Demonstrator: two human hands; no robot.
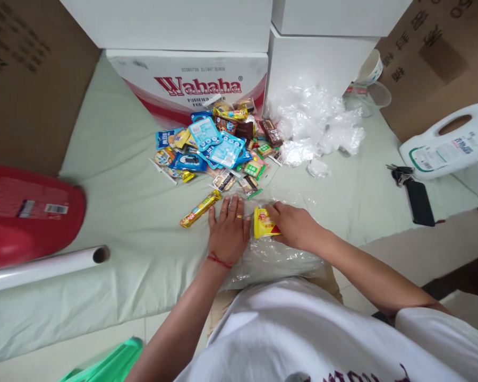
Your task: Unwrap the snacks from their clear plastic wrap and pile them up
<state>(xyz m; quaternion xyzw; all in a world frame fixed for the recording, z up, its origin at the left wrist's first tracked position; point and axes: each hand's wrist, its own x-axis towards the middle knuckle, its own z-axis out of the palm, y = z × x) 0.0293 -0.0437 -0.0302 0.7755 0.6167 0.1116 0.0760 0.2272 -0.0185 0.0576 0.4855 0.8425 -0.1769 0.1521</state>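
Note:
My left hand (230, 225) lies flat on the cloth-covered surface, fingers stretched forward, at the left edge of a sheet of clear plastic wrap (279, 257). My right hand (295, 225) grips a small yellow snack packet (265, 222) with red print, just over the plastic wrap. A long yellow snack bar (200, 209) rests to the left of my left fingertips. Beyond both hands spreads a heap of wrapped snacks (223, 148) in blue, yellow, brown and green packets. Part of the yellow packet is hidden under my right fingers.
A pile of crumpled clear plastic (314, 119) sits right of the snacks. Behind stands a Wahaha carton (143, 79). At right are a white jug (442, 143), keys (400, 174) and a black phone (419, 202). A red container (32, 212) and a plastic-film roll (48, 268) lie left.

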